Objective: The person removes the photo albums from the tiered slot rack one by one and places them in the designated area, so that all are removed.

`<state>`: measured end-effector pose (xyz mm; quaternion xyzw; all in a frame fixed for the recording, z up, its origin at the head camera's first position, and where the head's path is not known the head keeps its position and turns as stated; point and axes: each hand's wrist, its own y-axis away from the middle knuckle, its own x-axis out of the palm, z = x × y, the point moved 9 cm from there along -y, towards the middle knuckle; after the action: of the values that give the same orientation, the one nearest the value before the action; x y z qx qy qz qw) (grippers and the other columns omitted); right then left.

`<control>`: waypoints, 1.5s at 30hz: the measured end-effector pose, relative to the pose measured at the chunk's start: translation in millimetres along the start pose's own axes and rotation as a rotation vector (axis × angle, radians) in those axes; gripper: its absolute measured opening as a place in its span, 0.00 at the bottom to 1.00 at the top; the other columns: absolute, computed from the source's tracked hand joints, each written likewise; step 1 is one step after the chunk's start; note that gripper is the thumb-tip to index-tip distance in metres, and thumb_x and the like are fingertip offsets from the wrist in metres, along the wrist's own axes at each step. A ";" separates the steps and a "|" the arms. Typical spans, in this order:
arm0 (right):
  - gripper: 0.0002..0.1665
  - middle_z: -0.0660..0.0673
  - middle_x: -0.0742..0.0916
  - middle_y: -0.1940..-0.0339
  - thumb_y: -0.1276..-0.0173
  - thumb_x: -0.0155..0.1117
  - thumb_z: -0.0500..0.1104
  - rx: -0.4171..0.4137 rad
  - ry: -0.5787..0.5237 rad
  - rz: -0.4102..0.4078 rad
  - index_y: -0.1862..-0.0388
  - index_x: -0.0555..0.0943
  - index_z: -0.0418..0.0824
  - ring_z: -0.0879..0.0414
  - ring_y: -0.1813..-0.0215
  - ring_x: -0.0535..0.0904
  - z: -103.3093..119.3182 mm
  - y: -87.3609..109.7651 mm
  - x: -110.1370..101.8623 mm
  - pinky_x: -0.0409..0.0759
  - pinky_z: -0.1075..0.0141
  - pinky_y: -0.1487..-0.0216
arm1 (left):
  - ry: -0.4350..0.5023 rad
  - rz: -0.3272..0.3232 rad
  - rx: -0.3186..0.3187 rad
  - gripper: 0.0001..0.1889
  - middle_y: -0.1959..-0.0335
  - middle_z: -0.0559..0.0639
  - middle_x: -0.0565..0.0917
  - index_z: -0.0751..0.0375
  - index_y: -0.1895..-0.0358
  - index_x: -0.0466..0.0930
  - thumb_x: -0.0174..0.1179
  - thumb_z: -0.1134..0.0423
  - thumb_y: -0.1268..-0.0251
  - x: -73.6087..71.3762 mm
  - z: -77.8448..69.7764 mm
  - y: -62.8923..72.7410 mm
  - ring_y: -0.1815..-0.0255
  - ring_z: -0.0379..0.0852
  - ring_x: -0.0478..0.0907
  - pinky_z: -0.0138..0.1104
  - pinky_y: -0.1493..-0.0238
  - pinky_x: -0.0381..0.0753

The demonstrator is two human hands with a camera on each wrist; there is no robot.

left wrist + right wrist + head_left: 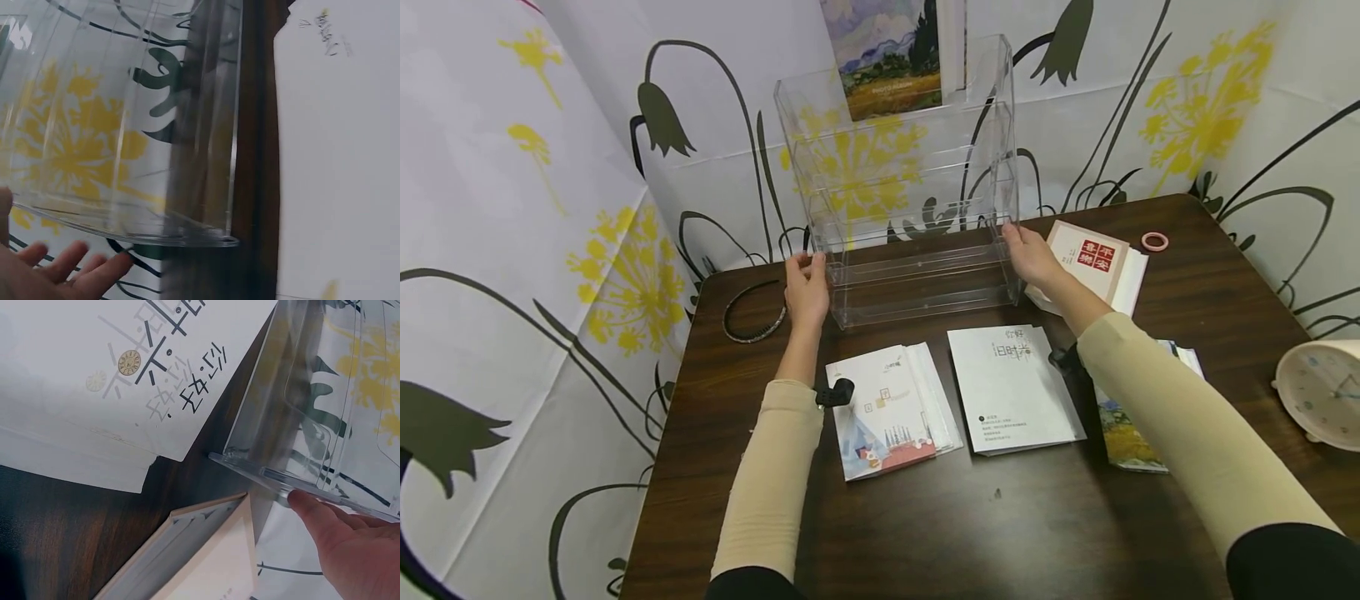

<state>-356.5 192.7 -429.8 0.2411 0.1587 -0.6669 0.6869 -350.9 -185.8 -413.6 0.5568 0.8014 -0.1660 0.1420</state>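
Note:
A clear plastic rack with several tiers (925, 265) stands at the back of the table, leaning towards the wall. My left hand (807, 290) is at its lower left side; in the left wrist view the fingers (103, 272) are spread loosely just outside the side panel. My right hand (1032, 257) touches the lower right side, with the thumb (304, 505) against the panel's edge and the other fingers stretched along its outer face. A picture-covered photo album (891, 62) shows behind the rack's top.
In front lie a stack of illustrated booklets (880, 417) and white booklets (1011, 392). A beige book with a red stamp (1086, 258) and a pink ring (1154, 242) are at right, a landscape-covered book (1123, 433) under my right sleeve, a clock (1326, 392) beyond. A dark hoop (730, 325) lies left.

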 end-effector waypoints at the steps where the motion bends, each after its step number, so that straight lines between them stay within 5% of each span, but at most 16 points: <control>1: 0.39 0.28 0.64 0.27 0.18 0.29 0.57 0.000 -0.003 0.001 0.26 0.58 0.26 0.35 0.26 0.57 0.2 0.1 0.1 0.54 0.47 0.27 | 0.007 -0.047 0.024 0.28 0.42 0.55 0.77 0.56 0.31 0.63 0.47 0.42 0.25 -4.9 -6.0 -1.0 0.41 0.53 0.73 0.45 0.41 0.68; 7: 0.39 0.28 0.64 0.27 0.18 0.29 0.57 0.012 -0.006 0.007 0.26 0.56 0.27 0.35 0.25 0.56 -2.8 0.4 -1.0 0.53 0.47 0.27 | 0.013 -0.307 0.271 0.28 0.38 0.55 0.66 0.58 0.30 0.59 0.50 0.48 0.24 -35.5 -67.6 -7.4 0.36 0.46 0.62 0.33 0.37 0.60; 12: 0.38 0.28 0.64 0.27 0.18 0.29 0.56 0.003 -0.002 0.004 0.26 0.58 0.26 0.35 0.26 0.57 -3.1 2.0 -3.4 0.54 0.47 0.27 | 0.026 -0.338 0.440 0.26 0.39 0.54 0.67 0.59 0.32 0.62 0.55 0.54 0.26 -40.0 -120.7 -16.8 0.36 0.38 0.62 0.27 0.36 0.58; 20: 0.39 0.29 0.65 0.27 0.18 0.29 0.57 0.015 -0.014 0.010 0.26 0.58 0.27 0.35 0.26 0.57 -4.9 3.0 -4.2 0.54 0.47 0.27 | 0.048 -0.196 0.543 0.28 0.41 0.52 0.68 0.60 0.31 0.61 0.58 0.60 0.29 -13.2 -191.4 -36.7 0.41 0.40 0.65 0.24 0.40 0.61; 25: 0.39 0.29 0.64 0.26 0.19 0.29 0.58 0.022 -0.006 0.016 0.26 0.58 0.28 0.36 0.25 0.57 -6.4 1.2 -3.3 0.53 0.48 0.27 | -0.005 0.001 0.492 0.35 0.36 0.50 0.66 0.55 0.24 0.52 0.58 0.57 0.29 15.0 -220.3 -49.4 0.39 0.41 0.66 0.23 0.42 0.63; 29: 0.38 0.30 0.66 0.27 0.18 0.30 0.58 0.014 -0.012 0.011 0.26 0.59 0.28 0.37 0.25 0.57 -5.7 -2.4 -2.7 0.54 0.48 0.27 | -0.075 0.085 0.506 0.40 0.28 0.50 0.60 0.52 0.21 0.42 0.56 0.52 0.27 25.4 -241.3 -55.6 0.31 0.39 0.61 0.23 0.38 0.60; 37: 0.39 0.29 0.65 0.27 0.19 0.29 0.59 0.021 -0.017 0.006 0.27 0.60 0.28 0.36 0.26 0.58 -7.1 -1.3 -5.0 0.54 0.48 0.27 | -0.272 0.150 0.588 0.42 0.21 0.49 0.46 0.55 0.20 0.36 0.52 0.49 0.26 30.3 -289.1 -68.6 0.24 0.33 0.44 0.20 0.33 0.42; 45: 0.38 0.29 0.67 0.28 0.18 0.31 0.58 0.003 -0.033 -0.002 0.27 0.61 0.28 0.36 0.26 0.59 -3.9 -2.2 -1.2 0.56 0.48 0.28 | -0.415 0.219 0.519 0.38 0.20 0.43 0.44 0.48 0.20 0.39 0.47 0.44 0.25 26.6 -314.6 -73.2 0.24 0.32 0.40 0.19 0.33 0.39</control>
<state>-358.3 195.8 -432.6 0.2311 0.1467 -0.6715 0.6886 -442.2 -53.7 -132.1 0.6115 0.6218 -0.4577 0.1727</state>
